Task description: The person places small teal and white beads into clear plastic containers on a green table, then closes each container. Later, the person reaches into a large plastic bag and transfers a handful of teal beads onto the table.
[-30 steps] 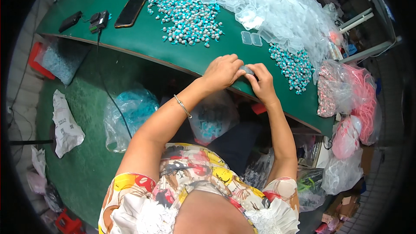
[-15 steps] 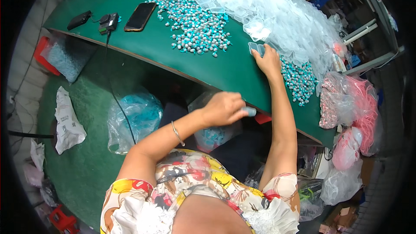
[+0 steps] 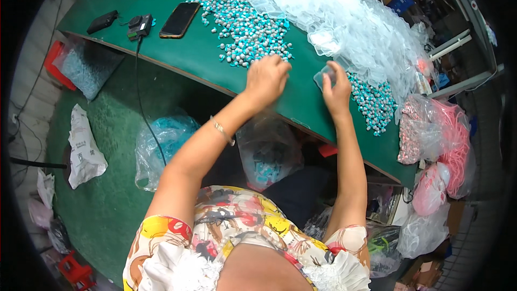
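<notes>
My left hand (image 3: pixel 267 82) is over the table's front part, at the near end of a heap of small grey-and-turquoise pieces (image 3: pixel 249 32). Its fingers are curled together and slightly blurred; whatever lies in them is hidden. A small clear plastic box (image 3: pixel 320 77) is pinched between the thumb and fingers of my right hand (image 3: pixel 337 90). That hand is just left of a second, smaller heap of the same pieces (image 3: pixel 370 102). Beyond both hands spreads a large mound of clear plastic boxes (image 3: pixel 344 27).
On the green table (image 3: pixel 199 64) lie a phone (image 3: pixel 180 20), a small black device (image 3: pixel 140 27) with a cable, and a black case (image 3: pixel 102 22). Bags of pink cords (image 3: pixel 455 148) hang at the right edge. Below are a bag of turquoise pieces (image 3: pixel 169 137) and another clear bag (image 3: pixel 269 153).
My left hand has moved from over my lap, where it held a small pale box, up to the large heap; that box no longer shows. My right hand has lifted a clear box slightly.
</notes>
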Available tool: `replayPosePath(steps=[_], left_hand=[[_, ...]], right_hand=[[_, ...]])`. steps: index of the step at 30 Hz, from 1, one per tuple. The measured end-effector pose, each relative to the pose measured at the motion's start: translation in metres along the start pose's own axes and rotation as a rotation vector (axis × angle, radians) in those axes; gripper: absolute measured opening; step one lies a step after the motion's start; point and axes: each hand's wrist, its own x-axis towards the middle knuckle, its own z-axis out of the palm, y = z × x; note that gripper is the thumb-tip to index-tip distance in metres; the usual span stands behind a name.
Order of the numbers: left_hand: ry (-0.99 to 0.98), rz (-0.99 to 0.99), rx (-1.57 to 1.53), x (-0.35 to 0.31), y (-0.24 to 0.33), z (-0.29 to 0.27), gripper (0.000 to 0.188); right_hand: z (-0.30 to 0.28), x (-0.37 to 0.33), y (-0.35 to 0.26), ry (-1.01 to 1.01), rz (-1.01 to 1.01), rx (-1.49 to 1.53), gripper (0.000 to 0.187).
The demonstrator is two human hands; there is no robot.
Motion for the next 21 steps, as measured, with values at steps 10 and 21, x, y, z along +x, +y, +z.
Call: replayPosePath(steps=[10,21], left_hand=[[0.052,0.070,0.165,0.028,-0.016,0.026,0.005],[-0.166,-0.093,0.059,-0.005,0.005,0.008,0.009]], right_hand=[[-0.029,-0.046,-0.051,-0.260,-0.429,-0.138,0.029],[-0.040,-0.005,0.070,-0.055,0.054,-0.784,0.013]])
